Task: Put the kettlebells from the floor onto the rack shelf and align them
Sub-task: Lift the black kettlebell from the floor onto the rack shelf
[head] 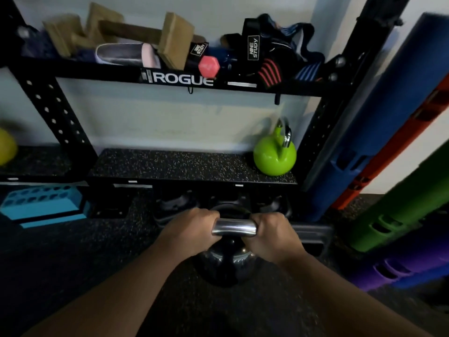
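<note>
A black kettlebell [224,266] with a shiny steel handle hangs below my hands in front of the rack. My left hand [189,227] grips the left end of the handle and my right hand [272,229] grips the right end. Between them the bare steel bar shows. A green kettlebell [273,155] stands at the right end of the speckled rack shelf [170,165]. The rest of that shelf surface is bare. Whether the black kettlebell touches the floor I cannot tell.
The black Rogue rack's upper shelf [97,74] holds wooden blocks, straps and a pink dumbbell [209,66]. More dark kettlebells [175,205] sit under the shelf. Blue [379,122], orange, green and purple rollers lean at right. A blue block [41,203] lies at left, a yellow ball [6,147] beyond.
</note>
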Motion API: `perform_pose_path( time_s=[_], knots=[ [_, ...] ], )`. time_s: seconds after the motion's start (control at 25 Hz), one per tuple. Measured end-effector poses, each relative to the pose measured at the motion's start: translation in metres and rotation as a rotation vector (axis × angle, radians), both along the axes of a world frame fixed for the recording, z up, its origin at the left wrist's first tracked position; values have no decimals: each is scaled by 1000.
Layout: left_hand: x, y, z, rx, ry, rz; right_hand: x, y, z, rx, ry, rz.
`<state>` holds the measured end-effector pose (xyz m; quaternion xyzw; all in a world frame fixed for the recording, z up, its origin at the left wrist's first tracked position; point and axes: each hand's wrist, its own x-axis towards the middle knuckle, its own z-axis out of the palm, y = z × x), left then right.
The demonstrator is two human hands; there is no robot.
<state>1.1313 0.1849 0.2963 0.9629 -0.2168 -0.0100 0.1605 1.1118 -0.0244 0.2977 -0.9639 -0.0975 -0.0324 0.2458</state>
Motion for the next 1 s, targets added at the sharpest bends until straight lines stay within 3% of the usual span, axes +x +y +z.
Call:
perform_pose_path(
  time_s=[0.36, 0.52, 0.64, 1.0],
  knots=[
    [235, -10, -23, 10, -97, 61, 254, -4, -37, 41, -113, 7],
    [323, -8, -37, 8, -178, 121, 347, 5, -43, -36, -180, 50],
    [379, -9, -46, -20, -206, 94, 397, 8, -55, -48, -168, 15],
    [452, -15, -69, -110, -4, 133, 456, 17, -79, 52, -38, -146]
  ],
)
